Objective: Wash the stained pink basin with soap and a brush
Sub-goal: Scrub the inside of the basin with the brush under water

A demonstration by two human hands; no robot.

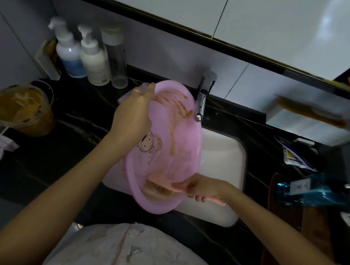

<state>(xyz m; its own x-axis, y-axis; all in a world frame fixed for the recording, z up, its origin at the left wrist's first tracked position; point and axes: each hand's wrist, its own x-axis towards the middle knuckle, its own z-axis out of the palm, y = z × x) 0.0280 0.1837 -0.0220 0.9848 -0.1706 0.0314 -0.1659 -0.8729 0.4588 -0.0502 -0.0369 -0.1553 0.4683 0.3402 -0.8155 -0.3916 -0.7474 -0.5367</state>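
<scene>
Head: brown-smeared basin point(181, 150), brush point(159, 189) inside

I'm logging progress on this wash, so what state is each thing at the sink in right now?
Pink plastic basin: tilted over the white sink, brown streaks inside.
Pink-handled brush: bristles against the basin's near inner wall.
Left hand: grips the basin's far rim.
Right hand: holds the brush.
Chrome faucet: no stream visible.
Clear tub of brown paste: upright, open.
Blue bottle: lying on its side.
</scene>
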